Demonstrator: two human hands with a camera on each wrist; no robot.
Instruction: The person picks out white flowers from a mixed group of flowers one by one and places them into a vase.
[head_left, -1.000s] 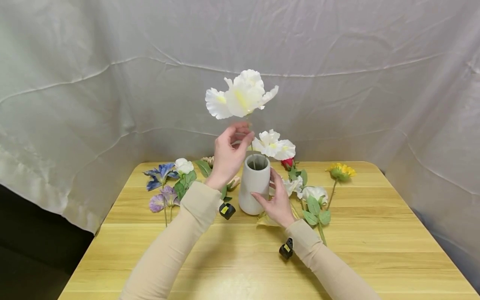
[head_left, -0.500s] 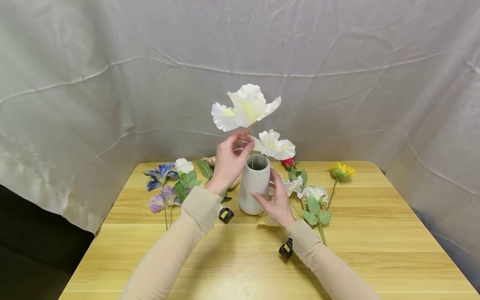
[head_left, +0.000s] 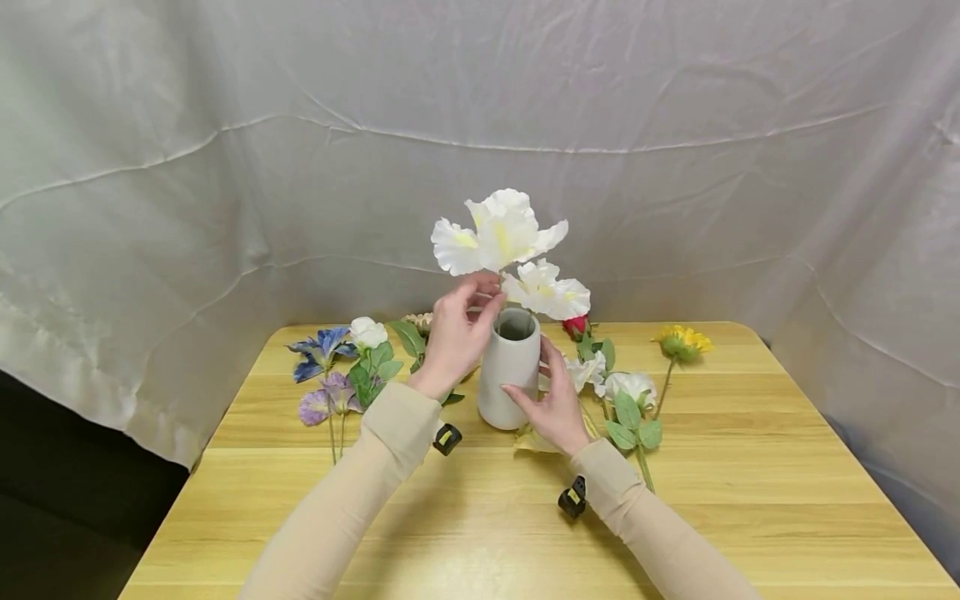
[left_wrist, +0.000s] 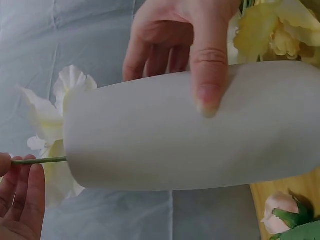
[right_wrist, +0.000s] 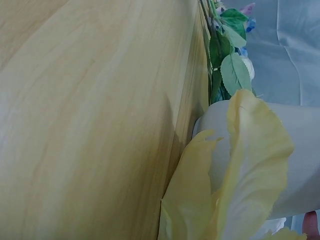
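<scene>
At the centre of the head view, a tapered pale-grey vase with a matte surface [head_left: 501, 375] stood upright on a light wood-grain table [head_left: 480, 533]. The person's right hand [head_left: 553, 407] held it from the right of the frame, thumb across its front and fingers around its far side. The left hand [head_left: 459, 333], left of the vase's mouth, pinched the thin green stem [left_wrist: 44, 160] of a large ruffled white flower with yellow streaks [head_left: 498, 235] between thumb and fingertips; in the left wrist view that stem ran to the vase's rim. The bloom stood above the hand, its petals overlapping a second white ruffled flower [head_left: 551, 292], whose stem went into the vase's mouth. A flower with pale-yellow petals [right_wrist: 255, 165] lay just beside the vase's base. Left of centre lay a deep-blue flower [head_left: 318, 354], lilac-purple blossoms [head_left: 327, 400] and a round white rose [head_left: 367, 332]; right of centre, a red rose [head_left: 576, 327], a leafy white flower [head_left: 632, 387] and a yellow sunflower-like bloom [head_left: 682, 342].
</scene>
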